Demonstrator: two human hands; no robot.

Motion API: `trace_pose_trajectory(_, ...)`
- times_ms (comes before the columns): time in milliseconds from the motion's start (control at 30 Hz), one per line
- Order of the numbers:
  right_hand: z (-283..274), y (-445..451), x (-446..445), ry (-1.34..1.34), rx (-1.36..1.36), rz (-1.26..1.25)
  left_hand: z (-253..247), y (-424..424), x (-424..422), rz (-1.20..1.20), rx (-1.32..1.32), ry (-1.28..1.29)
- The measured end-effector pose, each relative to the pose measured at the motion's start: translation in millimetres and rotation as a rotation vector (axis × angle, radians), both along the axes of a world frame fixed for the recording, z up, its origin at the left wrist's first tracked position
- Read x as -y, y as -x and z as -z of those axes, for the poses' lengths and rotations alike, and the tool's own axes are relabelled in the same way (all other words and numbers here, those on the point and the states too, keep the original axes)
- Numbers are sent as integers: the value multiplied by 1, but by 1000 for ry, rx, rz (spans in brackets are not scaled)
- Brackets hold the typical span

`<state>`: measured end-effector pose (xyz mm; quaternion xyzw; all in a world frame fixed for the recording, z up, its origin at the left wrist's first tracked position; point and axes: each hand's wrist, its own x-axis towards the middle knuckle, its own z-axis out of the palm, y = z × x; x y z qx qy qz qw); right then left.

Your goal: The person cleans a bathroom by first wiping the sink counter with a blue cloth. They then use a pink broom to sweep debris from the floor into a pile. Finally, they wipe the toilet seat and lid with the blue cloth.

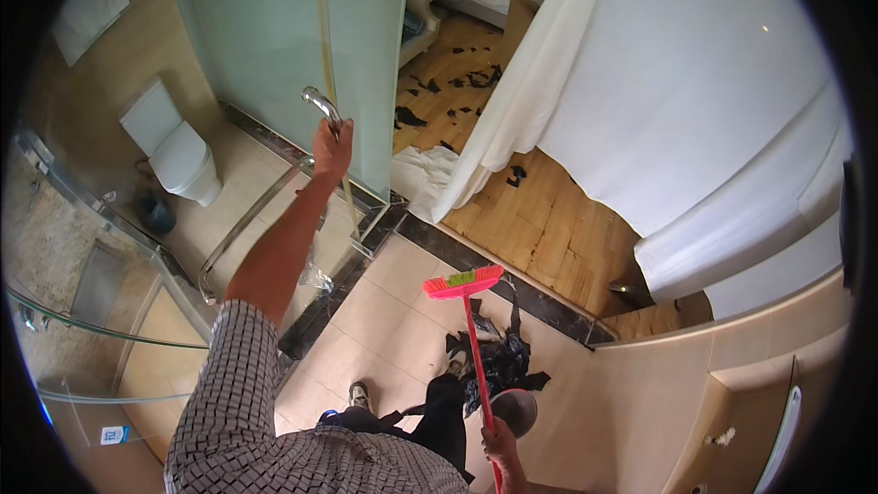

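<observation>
My left hand [334, 148] is closed around a chrome tubular handle [320, 104] on a clear glass door at the left. My right hand [501, 444] grips the red stick of a broom [477, 350] low in the picture. The broom's head [464, 283], with pink and green bristles, points away from me near a dark stone threshold [439, 233]. Beneath the stick, a heap of torn black scraps [504, 363] lies on the beige tiles. Beside that heap and my right hand is a round bin [516, 412], partly hidden by the hand and stick.
A white toilet [180, 151] and a small dark bin [155, 211] stand at the left. Frosted glass [274, 27] rises ahead. White curtains [686, 82] hang over the doorway at the right. Black pieces [411, 116] are scattered across the wooden floor [549, 226] beyond.
</observation>
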<state>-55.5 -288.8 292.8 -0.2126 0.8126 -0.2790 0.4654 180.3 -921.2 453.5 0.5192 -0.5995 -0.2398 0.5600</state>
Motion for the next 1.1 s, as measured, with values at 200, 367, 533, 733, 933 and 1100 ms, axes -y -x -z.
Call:
trace_pose_trajectory(200, 38, 110, 131, -11, -107, -414, 12, 24, -65, 64, -207, 1)
trace_pose_trajectory(367, 103, 207, 210, 103, -112, -692, 1, 86, -155, -43, -303, -116)
trace_pose_trajectory(533, 89, 249, 281, -39, 95, -856, -25, 115, -251, -362, -217, -251)
trace_pose_trajectory(733, 73, 275, 315, -182, 182, -1058, -11, 127, -383, -556, -172, -298)
trace_pose_trajectory(933, 30, 264, 351, -308, 299, -1127, -12, 126, -507, -886, -199, -318)
trace_pose_trajectory(1100, 21, 229, 378, -369, 376, -1217, -29, 130, -590, -1182, -585, -249)
